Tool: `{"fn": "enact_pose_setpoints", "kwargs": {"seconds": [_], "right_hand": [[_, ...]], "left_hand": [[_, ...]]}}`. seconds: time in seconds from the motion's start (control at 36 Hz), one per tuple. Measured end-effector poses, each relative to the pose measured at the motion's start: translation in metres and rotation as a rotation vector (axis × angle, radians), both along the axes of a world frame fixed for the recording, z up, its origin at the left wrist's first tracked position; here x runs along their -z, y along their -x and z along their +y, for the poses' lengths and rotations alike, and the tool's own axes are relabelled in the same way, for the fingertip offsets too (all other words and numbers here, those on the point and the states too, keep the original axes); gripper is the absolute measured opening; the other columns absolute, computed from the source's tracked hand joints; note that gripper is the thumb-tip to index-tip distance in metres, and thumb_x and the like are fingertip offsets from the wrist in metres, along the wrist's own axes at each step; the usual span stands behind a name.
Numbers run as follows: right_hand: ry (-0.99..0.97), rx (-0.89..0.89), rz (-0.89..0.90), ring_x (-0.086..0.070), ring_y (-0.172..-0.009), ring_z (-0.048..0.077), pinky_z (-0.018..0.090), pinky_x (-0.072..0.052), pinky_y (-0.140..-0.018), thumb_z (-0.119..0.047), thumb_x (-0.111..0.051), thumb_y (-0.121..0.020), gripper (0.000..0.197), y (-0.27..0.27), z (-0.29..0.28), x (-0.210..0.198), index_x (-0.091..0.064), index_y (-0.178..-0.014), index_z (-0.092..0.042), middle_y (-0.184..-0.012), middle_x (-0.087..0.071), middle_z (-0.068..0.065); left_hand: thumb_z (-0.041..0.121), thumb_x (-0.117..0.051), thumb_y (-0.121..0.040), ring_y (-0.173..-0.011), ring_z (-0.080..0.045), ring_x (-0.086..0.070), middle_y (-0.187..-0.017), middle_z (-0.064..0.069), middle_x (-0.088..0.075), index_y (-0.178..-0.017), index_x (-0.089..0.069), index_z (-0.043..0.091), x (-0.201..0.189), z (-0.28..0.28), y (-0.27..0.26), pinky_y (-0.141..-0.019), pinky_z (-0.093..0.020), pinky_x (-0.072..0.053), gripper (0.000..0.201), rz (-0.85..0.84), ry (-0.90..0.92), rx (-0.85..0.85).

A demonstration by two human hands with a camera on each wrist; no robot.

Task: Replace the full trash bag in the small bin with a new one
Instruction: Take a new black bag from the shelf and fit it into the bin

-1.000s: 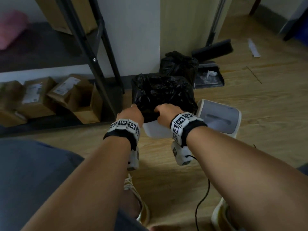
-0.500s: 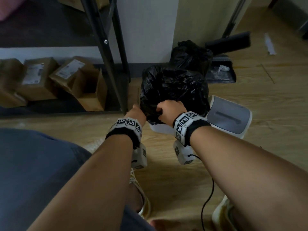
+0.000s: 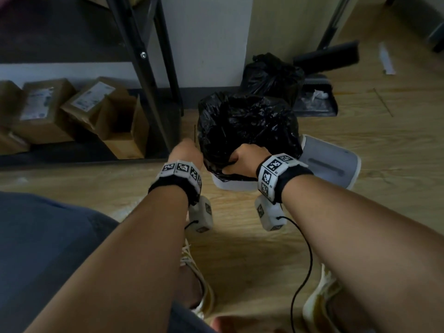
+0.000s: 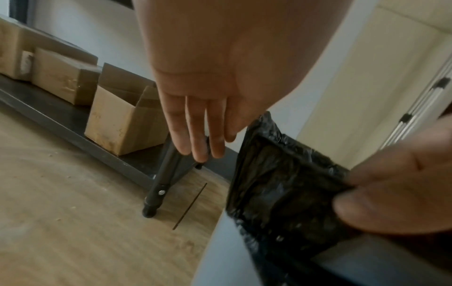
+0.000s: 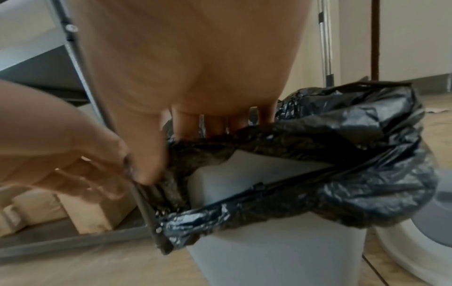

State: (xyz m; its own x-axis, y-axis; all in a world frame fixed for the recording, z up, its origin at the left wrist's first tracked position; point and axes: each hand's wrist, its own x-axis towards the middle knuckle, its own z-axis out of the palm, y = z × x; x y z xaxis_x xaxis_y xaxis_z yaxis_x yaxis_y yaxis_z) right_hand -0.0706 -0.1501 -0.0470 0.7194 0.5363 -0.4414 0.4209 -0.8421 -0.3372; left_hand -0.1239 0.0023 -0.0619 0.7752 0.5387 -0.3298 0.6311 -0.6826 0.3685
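- Left hand [image 3: 186,150] hangs at nine o'clock of the bin, fingers straight and loose, holding nothing, just beside the black bag [image 3: 247,126].
- That bag sits in the small white bin [image 3: 234,183], its edge folded over the rim; a tied black bag [image 3: 270,73] at twelve o'clock behind suggests this is the new liner going in.
- Right hand [image 3: 241,159] is clamped on the near edge of the bag, thumb outside, fingers tucked in.
- To do it well, I'd say: the right hand keeps that edge pinned while the left draws the slack down the nine o'clock side, so the film hugs the rim evenly without tearing.
- Around it: cardboard boxes [image 3: 79,111] under a black shelf frame [image 3: 153,92] at ten o'clock.
- The frame's leg stands close beside the bin, likely cramping the left hand.
- The bin lid [image 3: 329,162] lies at three o'clock, touching the bin; dustpan [image 3: 317,97] and broom at one o'clock, well clear.
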Motion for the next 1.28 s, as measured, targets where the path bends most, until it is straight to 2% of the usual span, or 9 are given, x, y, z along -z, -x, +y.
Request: {"fn": "enact_pose_setpoints", "kwargs": {"seconds": [0.06,0.22,0.39,0.58,0.75,1.11,1.19,1.25,1.28], "right_hand": [[-0.083,0.080,0.065,-0.063,-0.083,0.025,0.035,-0.048,-0.079,-0.048,-0.057,-0.083,0.036,-0.003,0.000,-0.002,-0.067,-0.070,-0.016,-0.076,-0.065,0.002],[-0.138,0.191,-0.084,-0.062,-0.100,0.033,0.042,-0.052,-0.090,-0.026,-0.039,-0.096,0.034,-0.019,-0.004,-0.004,-0.069,-0.106,-0.012,-0.111,-0.067,0.011],[-0.132,0.334,-0.442,-0.039,-0.127,0.035,0.045,-0.037,-0.104,-0.019,-0.044,-0.094,0.039,-0.047,-0.023,-0.001,-0.053,-0.132,-0.014,-0.135,-0.047,0.014],[-0.072,0.520,-0.336,-0.020,-0.142,0.037,0.048,-0.023,-0.115,-0.024,-0.047,-0.094,0.060,-0.073,-0.039,0.002,-0.026,-0.149,-0.014,-0.156,-0.018,0.017],[-0.075,0.546,-0.195,-0.023,-0.142,0.037,0.048,-0.027,-0.111,-0.024,-0.047,-0.094,0.066,-0.082,-0.041,0.008,-0.017,-0.152,-0.010,-0.160,-0.008,0.015],[-0.024,0.535,-0.302,-0.014,-0.146,0.034,0.044,-0.021,-0.118,-0.027,-0.049,-0.093,0.067,-0.089,-0.037,0.027,-0.022,-0.151,-0.006,-0.161,-0.004,0.013],[-0.002,0.530,-0.301,-0.010,-0.147,0.033,0.044,-0.018,-0.118,-0.027,-0.050,-0.093,0.067,-0.088,-0.036,0.028,-0.022,-0.151,-0.008,-0.161,-0.002,0.012],[-0.008,0.537,-0.294,-0.010,-0.148,0.032,0.045,-0.017,-0.117,-0.028,-0.050,-0.093,0.067,-0.088,-0.036,0.026,-0.022,-0.151,-0.009,-0.162,-0.002,0.012],[-0.017,0.542,-0.283,-0.009,-0.148,0.032,0.046,-0.017,-0.117,-0.029,-0.050,-0.093,0.067,-0.087,-0.036,0.024,-0.022,-0.151,-0.009,-0.162,-0.003,0.012]], "left_hand": [[0.007,-0.039,-0.098,-0.117,-0.034,-0.057,-0.126,-0.017,-0.059,-0.124,-0.052,-0.002,-0.010,0.001,-0.013,-0.093,-0.036,-0.046,0.031,-0.012,0.042,-0.031],[0.003,-0.042,-0.096,-0.121,-0.034,-0.055,-0.130,-0.017,-0.059,-0.128,-0.056,0.004,-0.024,0.007,-0.040,-0.101,-0.038,-0.044,0.035,-0.130,0.056,-0.049],[0.000,-0.037,-0.096,-0.131,-0.030,-0.047,-0.143,-0.011,-0.050,-0.139,-0.050,0.013,-0.031,0.016,-0.066,-0.110,-0.034,-0.036,0.047,-0.181,0.095,-0.023],[0.009,-0.040,-0.097,-0.128,-0.034,-0.048,-0.141,-0.017,-0.050,-0.137,-0.050,0.007,-0.017,0.014,-0.086,-0.106,-0.034,-0.038,0.042,-0.148,0.111,-0.056],[0.012,-0.044,-0.098,-0.114,-0.034,-0.059,-0.122,-0.018,-0.064,-0.113,-0.067,0.001,-0.008,0.014,-0.090,-0.095,-0.034,-0.045,0.029,-0.155,0.072,-0.098],[0.014,-0.049,-0.097,-0.120,-0.033,-0.057,-0.130,-0.019,-0.059,-0.127,-0.059,0.001,0.028,0.027,-0.074,-0.094,-0.035,-0.047,0.035,0.018,0.015,-0.115],[0.012,-0.049,-0.096,-0.116,-0.033,-0.059,-0.121,-0.020,-0.062,-0.100,-0.067,-0.001,0.022,0.029,-0.074,-0.085,-0.035,-0.047,0.023,0.138,-0.009,-0.055],[0.010,-0.048,-0.096,-0.110,-0.034,-0.061,-0.109,-0.020,-0.064,-0.068,-0.056,0.000,0.015,0.029,-0.076,-0.075,-0.033,-0.044,0.031,0.234,-0.046,-0.003],[0.009,-0.047,-0.096,-0.109,-0.034,-0.061,-0.110,-0.020,-0.065,-0.067,-0.054,-0.001,0.010,0.029,-0.078,-0.075,-0.033,-0.043,0.032,0.232,-0.057,0.000]]}}
